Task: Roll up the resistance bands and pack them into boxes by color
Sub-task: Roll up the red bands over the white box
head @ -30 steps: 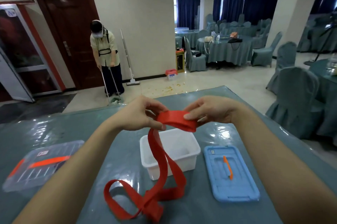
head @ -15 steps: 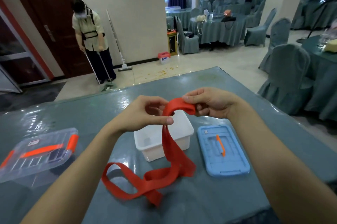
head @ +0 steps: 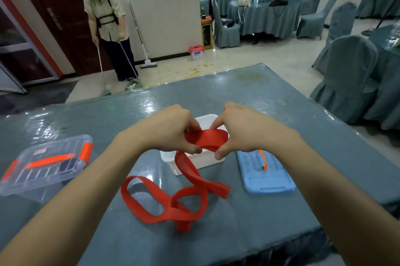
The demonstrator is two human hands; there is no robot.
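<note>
Sitting open-topped beneath the red band (head: 205,139): white box (head: 210,159).

One band (head: 205,139), two boxes (head: 203,160) (head: 43,164), one blue lid (head: 266,179)

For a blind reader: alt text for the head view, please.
Left hand and right hand grip a red resistance band above a white box; its tail loops on the table. Blue lid at right, clear box at left.
</note>
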